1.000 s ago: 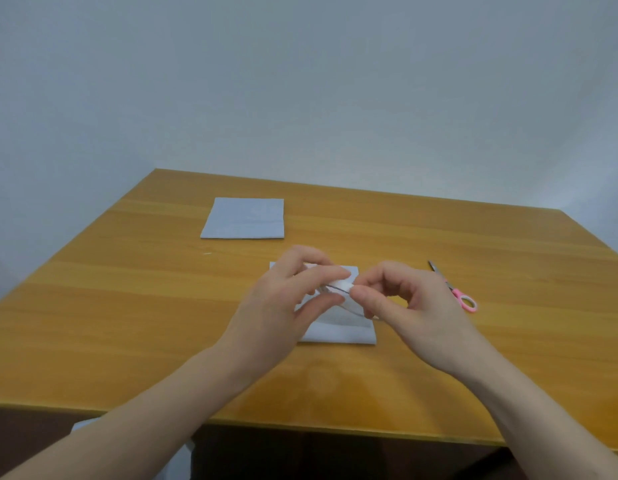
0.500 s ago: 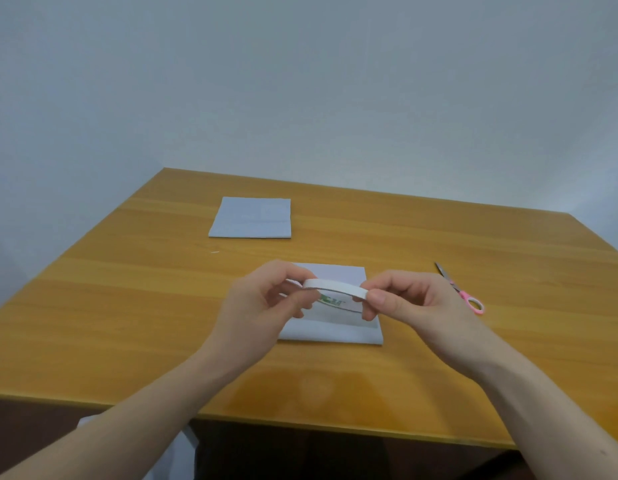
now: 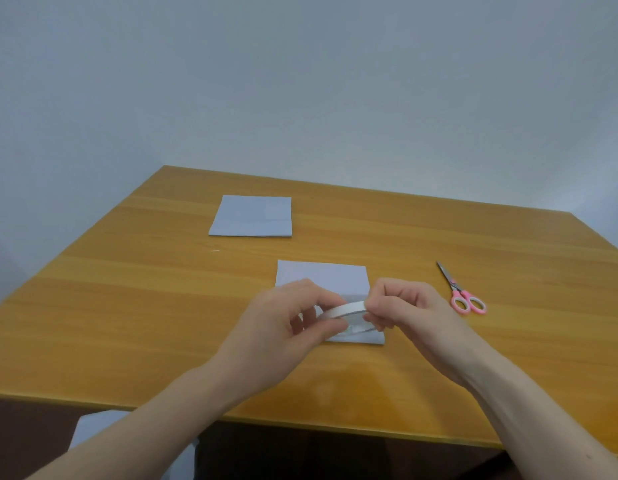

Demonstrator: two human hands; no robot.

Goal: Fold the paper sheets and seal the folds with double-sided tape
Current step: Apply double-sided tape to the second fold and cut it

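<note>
left hand (image 3: 286,323) holds the tape roll (image 3: 342,310), lifted just above the near folded paper (image 3: 323,277) in the desk's (image 3: 127,306) middle | right hand (image 3: 401,304) pinches the roll's right end | change: roll has tipped flatter, fingers now hunt for the tape end | next: likely pull a strip | 2nd folded paper (image 3: 252,216) toward far edge | scissors (image 3: 461,294) toward right edge

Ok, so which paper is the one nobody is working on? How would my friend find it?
Start at the wooden table and look to its far side, left of the middle. A folded paper lies flat there, alone. The other paper sits nearer, under both hands holding the tape roll.
</note>
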